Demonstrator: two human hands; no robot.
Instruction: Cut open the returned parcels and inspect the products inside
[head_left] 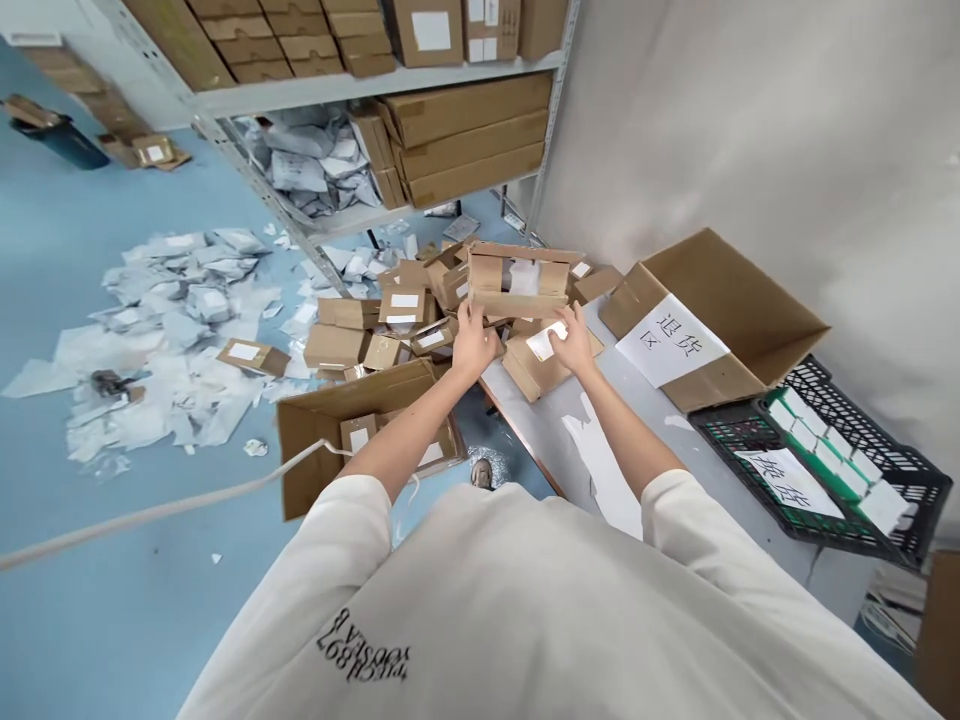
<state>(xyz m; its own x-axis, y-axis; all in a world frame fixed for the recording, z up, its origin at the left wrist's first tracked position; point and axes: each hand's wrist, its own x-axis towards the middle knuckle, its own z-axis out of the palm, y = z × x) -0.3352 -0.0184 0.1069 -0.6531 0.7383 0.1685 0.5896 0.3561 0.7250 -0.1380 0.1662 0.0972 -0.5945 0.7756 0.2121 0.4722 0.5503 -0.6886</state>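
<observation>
My left hand [472, 342] reaches up to the lower left edge of an open cardboard mailer box [517, 280] with its flaps spread; the fingers are curled on its bottom edge. My right hand [574, 340] sits just right of it, fingers bent around a small brown parcel with a white label [546, 342] lying on the grey table [637, 420]. More flat brown parcels [536, 370] lie under and around both hands.
A large open carton with a paper sign [712, 320] stands on the table at right. Beside it sits a black crate [847, 460] with green-and-white boxes. Brown parcels [360, 340] and torn grey mailer bags [172, 330] litter the blue floor. Metal shelving [375, 90] holds cartons.
</observation>
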